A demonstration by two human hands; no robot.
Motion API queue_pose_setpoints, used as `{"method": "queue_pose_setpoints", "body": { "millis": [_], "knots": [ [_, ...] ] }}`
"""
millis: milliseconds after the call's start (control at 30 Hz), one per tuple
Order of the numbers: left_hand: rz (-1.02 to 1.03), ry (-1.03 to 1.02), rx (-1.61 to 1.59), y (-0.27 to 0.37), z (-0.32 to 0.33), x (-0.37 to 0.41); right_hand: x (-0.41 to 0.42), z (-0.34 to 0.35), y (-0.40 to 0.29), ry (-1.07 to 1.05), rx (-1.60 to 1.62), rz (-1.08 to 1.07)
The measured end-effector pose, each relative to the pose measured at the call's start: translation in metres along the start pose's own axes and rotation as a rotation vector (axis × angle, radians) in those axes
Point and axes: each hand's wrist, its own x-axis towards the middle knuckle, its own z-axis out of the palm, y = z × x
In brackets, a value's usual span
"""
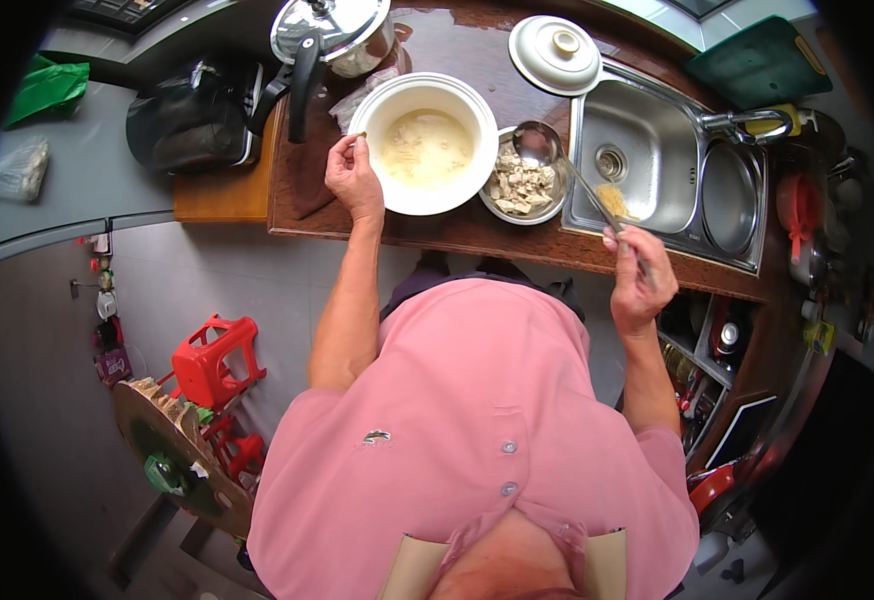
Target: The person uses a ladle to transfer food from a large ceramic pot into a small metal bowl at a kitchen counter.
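My left hand point(354, 176) is closed at the left rim of a white pot point(486, 142). A small brownish bit shows at its fingertips; whether it is handle trim or a loose piece is unclear. Cloudy, pale yellow broth point(427, 150) lies inside the pot. My right hand point(641, 274) grips the handle of a metal ladle point(538, 144). The ladle's bowl hangs over the upper edge of a steel bowl point(527, 219), which holds pale chopped pieces, probably meat point(523, 182). That bowl stands between the pot and the sink.
A steel sink point(639, 142) with a scouring pad point(613, 201) lies right of the bowl. Behind are a white lid point(555, 55) and a green cutting board point(763, 64). A pressure cooker point(366, 45) stands back left, its black handle point(304, 90) jutting forward. Red stools point(212, 367) stand on the floor.
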Motion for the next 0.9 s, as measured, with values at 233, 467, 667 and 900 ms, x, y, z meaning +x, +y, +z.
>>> {"method": "queue_pose_setpoints", "body": {
  "millis": [233, 467, 667, 900],
  "knots": [
    [-0.005, 0.005, -0.008, 0.005, 0.002, 0.000, 0.042, 0.092, -0.010, -0.115, 0.462, 0.391],
    [-0.008, 0.006, -0.023, 0.000, 0.003, 0.001, 0.058, 0.174, 0.008, -0.223, 0.017, -0.053],
    [0.009, 0.008, -0.029, 0.001, 0.002, 0.000, 0.064, 0.209, -0.014, -0.330, -0.017, -0.185],
    [0.011, 0.000, -0.029, 0.001, 0.002, 0.000, 0.069, 0.211, -0.026, -0.478, 0.077, -0.208]
  ]
}}
